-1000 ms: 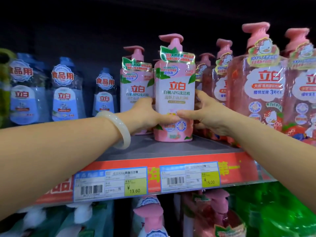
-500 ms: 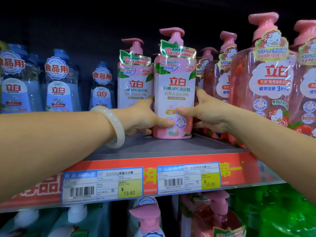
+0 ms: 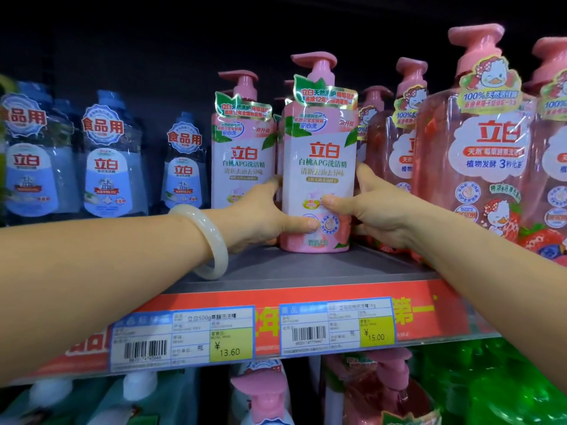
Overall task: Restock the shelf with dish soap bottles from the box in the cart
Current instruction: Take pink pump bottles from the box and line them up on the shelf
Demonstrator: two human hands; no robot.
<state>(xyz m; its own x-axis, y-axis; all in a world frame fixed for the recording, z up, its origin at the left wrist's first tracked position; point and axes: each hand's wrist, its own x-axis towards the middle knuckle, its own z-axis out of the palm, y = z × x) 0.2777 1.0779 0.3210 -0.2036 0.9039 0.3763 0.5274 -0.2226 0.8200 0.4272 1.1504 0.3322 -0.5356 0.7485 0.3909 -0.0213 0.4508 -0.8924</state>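
A pink-and-white pump bottle of dish soap (image 3: 319, 167) stands upright on the grey shelf (image 3: 306, 268). My left hand (image 3: 264, 216) grips its lower left side, thumb across the front. My right hand (image 3: 368, 207) grips its right side, thumb on the label and fingers behind. A matching bottle (image 3: 242, 145) stands just behind and to the left. The box and the cart are out of view.
Blue dish soap bottles (image 3: 107, 161) fill the shelf's left part. Large clear pink strawberry bottles (image 3: 478, 142) crowd the right. Price tags (image 3: 184, 335) line the red shelf edge. More pump bottles (image 3: 264, 397) and green bottles (image 3: 491, 388) sit on the shelf below.
Both hands stay on the bottle; it sits slightly further back on the shelf. My view has shifted a little to the left and closer.
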